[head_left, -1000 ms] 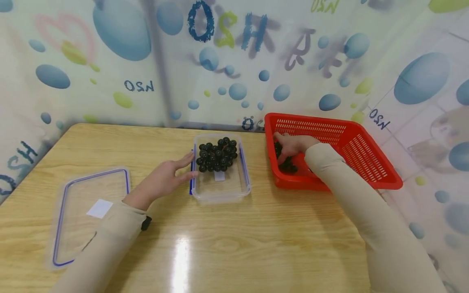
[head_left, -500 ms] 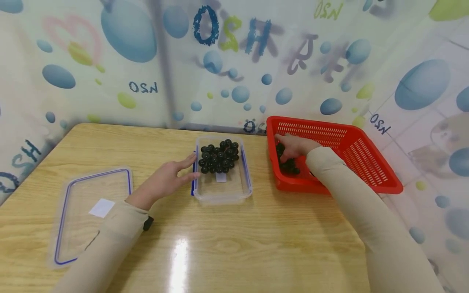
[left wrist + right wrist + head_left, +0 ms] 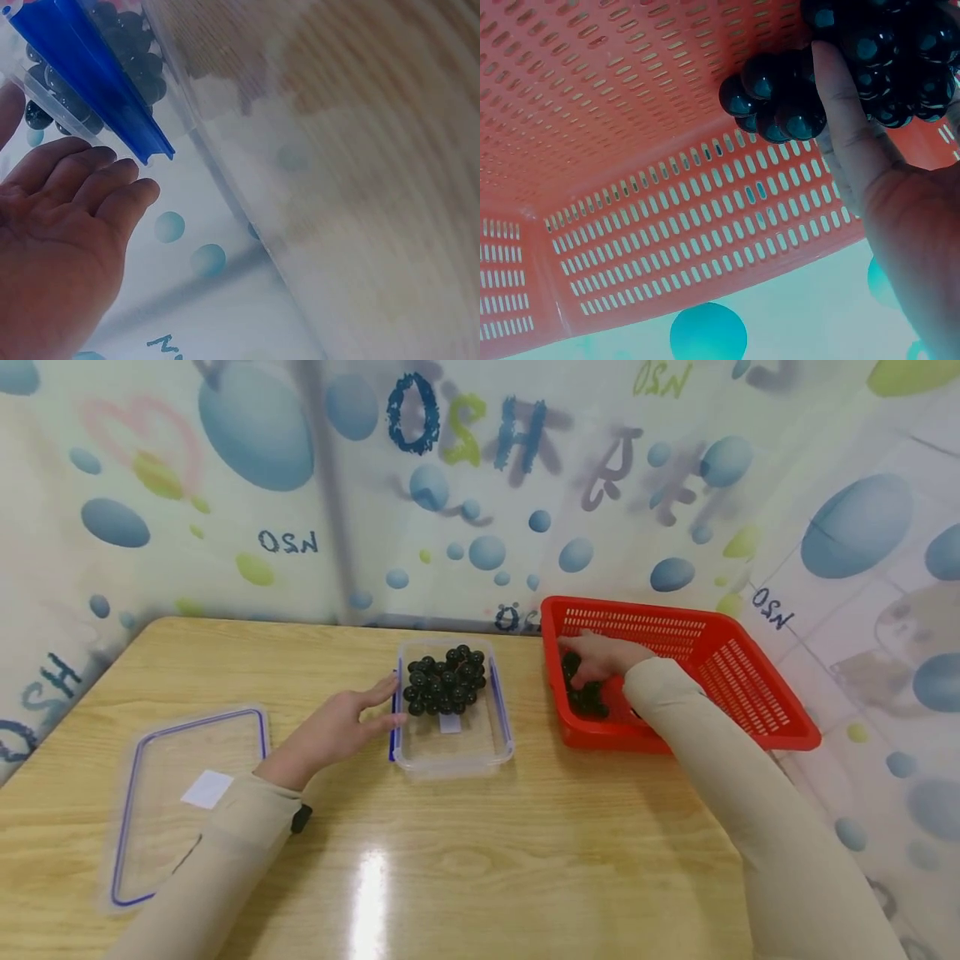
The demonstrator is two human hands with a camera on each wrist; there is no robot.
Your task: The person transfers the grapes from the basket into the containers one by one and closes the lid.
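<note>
A clear plastic box (image 3: pixel 453 766) stands mid-table with a bunch of black grapes (image 3: pixel 445 683) inside it. At its left side my left hand (image 3: pixel 337 731) has its fingers spread, with fingertips right at the rim. In the left wrist view, those fingers (image 3: pixel 112 191) lie below the box's blue side clip (image 3: pixel 94 75). My right hand (image 3: pixel 603 657) reaches down into the red basket (image 3: pixel 757 693) and grips another bunch of black grapes (image 3: pixel 585 689) at its left end. The right wrist view shows fingers around this dark bunch (image 3: pixel 780 94), partly hiding it.
The clear lid (image 3: pixel 168 835) with a blue seal and a white label lies on the table at the left, partly under my left forearm. A patterned curtain (image 3: pixel 480 485) hangs behind the table (image 3: pixel 465 868). The basket's slotted walls surround my right hand.
My right hand has shifted slightly over the grapes inside the basket, and a little more of the bunch shows. My left hand has stayed beside the box.
</note>
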